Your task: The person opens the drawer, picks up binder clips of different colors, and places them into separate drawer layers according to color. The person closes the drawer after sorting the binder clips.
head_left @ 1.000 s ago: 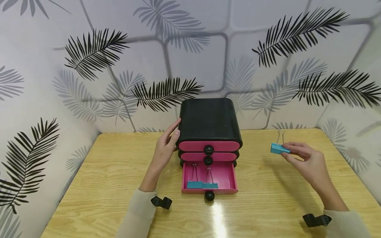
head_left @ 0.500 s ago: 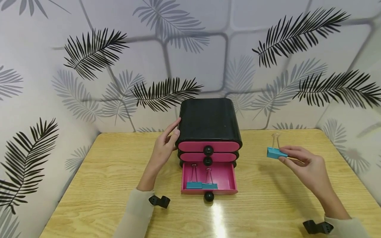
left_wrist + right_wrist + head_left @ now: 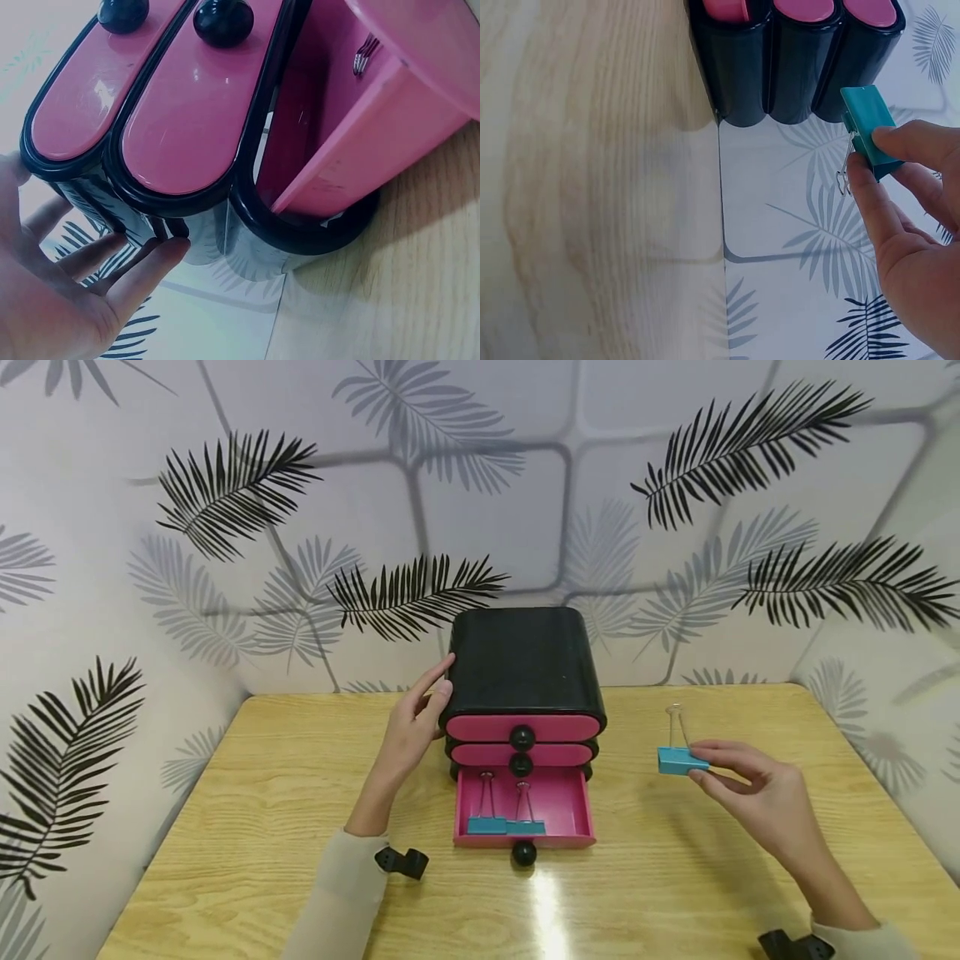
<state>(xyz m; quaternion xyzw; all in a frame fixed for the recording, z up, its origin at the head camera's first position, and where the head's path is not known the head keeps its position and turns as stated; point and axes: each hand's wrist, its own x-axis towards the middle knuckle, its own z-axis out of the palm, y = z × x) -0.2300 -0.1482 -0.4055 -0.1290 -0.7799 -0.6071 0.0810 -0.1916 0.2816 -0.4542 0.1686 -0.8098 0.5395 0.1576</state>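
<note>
A black drawer unit (image 3: 525,660) with pink fronts stands at the middle of the table, its bottom drawer (image 3: 567,806) pulled out. Inside that drawer lie two blue binder clips, the left clip (image 3: 487,826) and the right clip (image 3: 527,828), side by side near the front. My left hand (image 3: 405,735) rests its extended fingers against the unit's left side; the left wrist view shows the fingertips (image 3: 176,247) touching the black casing. To the right of the unit, my right hand (image 3: 757,785) pinches another blue binder clip (image 3: 678,761) above the table, its wire handles pointing up.
The wooden table (image 3: 285,793) runs back to a wall (image 3: 495,518) patterned with leaves. The two upper drawers are shut, each with a round black knob (image 3: 522,738). The pulled-out drawer's knob (image 3: 524,853) juts toward the front.
My right hand has moved left and slightly toward the front with the binder clip, closer to the drawer unit. The left hand stays against the unit's side.
</note>
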